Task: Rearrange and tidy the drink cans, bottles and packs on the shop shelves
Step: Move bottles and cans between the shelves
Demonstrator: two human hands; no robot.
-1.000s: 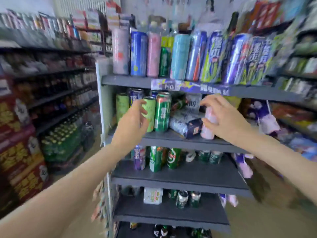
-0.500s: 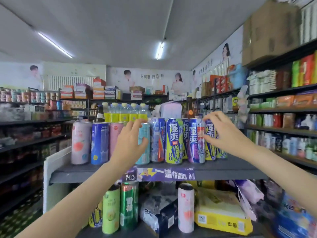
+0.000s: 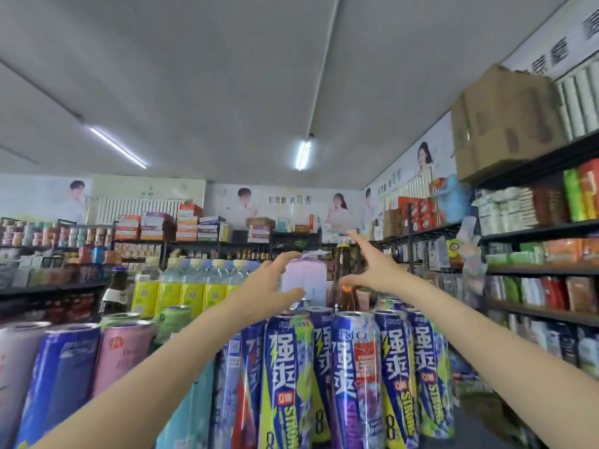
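Observation:
A row of tall blue and lime drink cans (image 3: pixel 353 380) stands upright along the front of the top shelf. Behind them stands a pale lilac carton pack (image 3: pixel 304 278), and a brown glass bottle (image 3: pixel 344 277) rises just to its right. My left hand (image 3: pixel 267 283) reaches over the cans with fingers spread, at the carton's left side. My right hand (image 3: pixel 372 270) is spread wide at the carton's right, in front of the bottle. Neither hand holds anything. Whether the fingers touch the carton cannot be told.
Pink, navy and lilac cans (image 3: pixel 68 374) stand at the left of the row. Yellow-labelled water bottles (image 3: pixel 191 286) stand behind them, with a dark bottle (image 3: pixel 115 293) at their left. Stocked shelves (image 3: pixel 544 270) line the right aisle, with a cardboard box (image 3: pixel 505 121) on top.
The view has swung up from the second shelf to the top one. Both hands let go of the lower cans and have risen over the tall cans towards the lilac carton.

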